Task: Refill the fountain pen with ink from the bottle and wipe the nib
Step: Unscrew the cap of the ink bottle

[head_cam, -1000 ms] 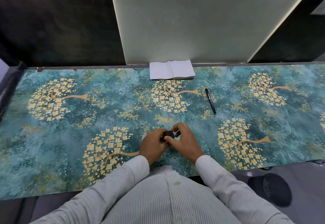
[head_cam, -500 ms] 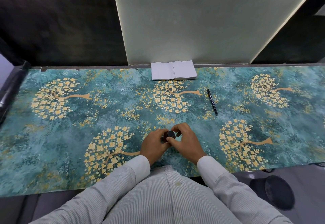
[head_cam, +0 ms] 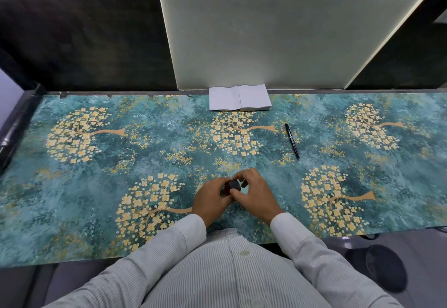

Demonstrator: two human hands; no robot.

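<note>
A small dark ink bottle (head_cam: pixel 232 185) with a black round cap stands near the table's front edge, between my two hands. My left hand (head_cam: pixel 211 197) wraps around its body. The fingers of my right hand (head_cam: pixel 254 192) close around its cap. Most of the bottle is hidden by my fingers. A black fountain pen (head_cam: pixel 292 141), capped, lies on the cloth to the far right of my hands, untouched. A stack of white tissue paper (head_cam: pixel 239 97) sits at the back against the wall panel.
The table is covered by a teal cloth (head_cam: pixel 96 162) with golden tree patterns. A pale upright panel (head_cam: pixel 278 29) rises behind the table. A dark round stool (head_cam: pixel 384 266) stands on the floor at the lower right.
Both hands stay on the ink bottle in the same place; my right fingers have shifted slightly around the cap. The pen and tissue have not moved.
</note>
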